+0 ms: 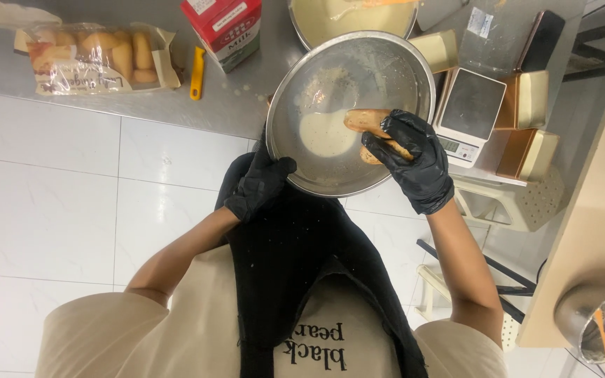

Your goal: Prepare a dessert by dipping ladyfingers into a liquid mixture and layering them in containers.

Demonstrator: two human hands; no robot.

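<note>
Two gloved hands: left hand (260, 183) tilts steel bowl (379, 77) (right hand (414, 159) dips biscuits (372, 126))

Gloves black on left hand (259, 183) and right hand (414, 161); bowl (386, 70) silver, holding cream-white liquid (327, 134); biscuits (367, 120) golden-brown; carton (222, 28) red; apron (295, 266) black.

Both arms reach forward from the body, bare from the short sleeves down to black gloves. The left hand (259, 183) is bent at the wrist, its fingers curled and its thumb raised, clamped in a grip. The right hand (414, 159) is held higher and further out, forearm nearly straight, its gloved fingers (395, 133) closed in a pinch. The 2 hands are near each other but apart.
</note>
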